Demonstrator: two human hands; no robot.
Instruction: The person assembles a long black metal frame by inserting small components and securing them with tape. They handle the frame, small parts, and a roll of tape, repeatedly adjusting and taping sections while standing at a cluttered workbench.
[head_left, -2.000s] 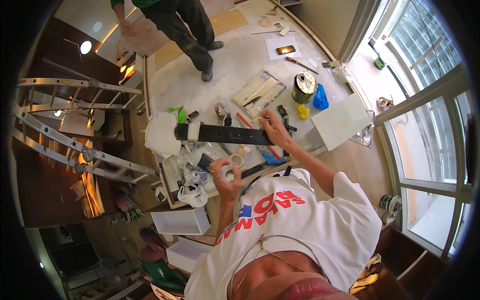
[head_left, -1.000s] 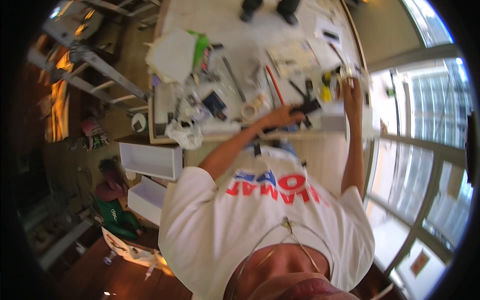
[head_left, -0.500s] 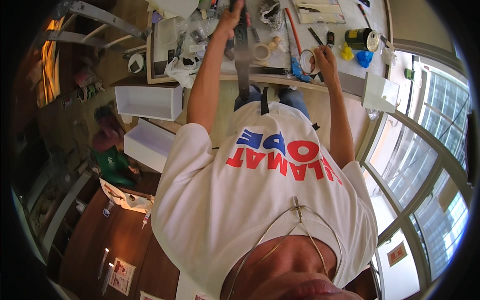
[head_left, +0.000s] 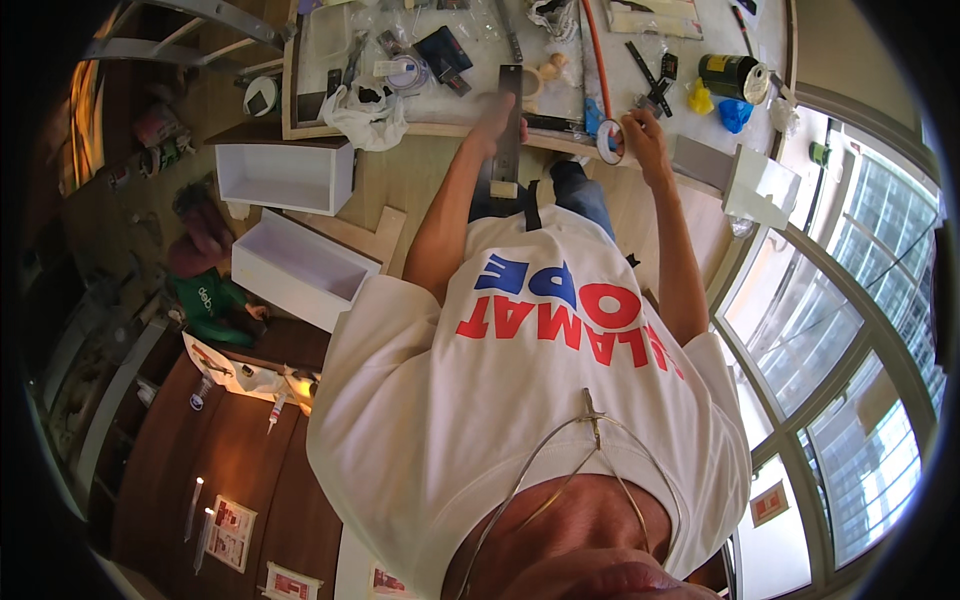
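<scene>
My left hand [head_left: 489,126], blurred by motion, is closed on a dark flat strip [head_left: 508,150] with a pale block at its lower end. The strip stands out over the table's near edge, above my legs. In my right hand [head_left: 646,141] is a roll of tape [head_left: 608,141], gripped at its right side. On the table past the strip lie a beige tape roll [head_left: 531,92] and a long orange rod [head_left: 596,55]. Crossed black pieces [head_left: 655,85] lie just beyond my right hand.
The cluttered table [head_left: 455,131] also holds a white plastic bag [head_left: 364,118], a dark can [head_left: 733,77], and yellow [head_left: 699,97] and blue [head_left: 735,115] bundles. Two white drawer boxes [head_left: 284,178] stand at left. A person in green [head_left: 210,305] is farther left; a ladder [head_left: 190,30] leans behind.
My left hand has come down toward me with the dark strip, from far over the table to its near edge. My right hand with the tape has moved slightly; the view has shifted.
</scene>
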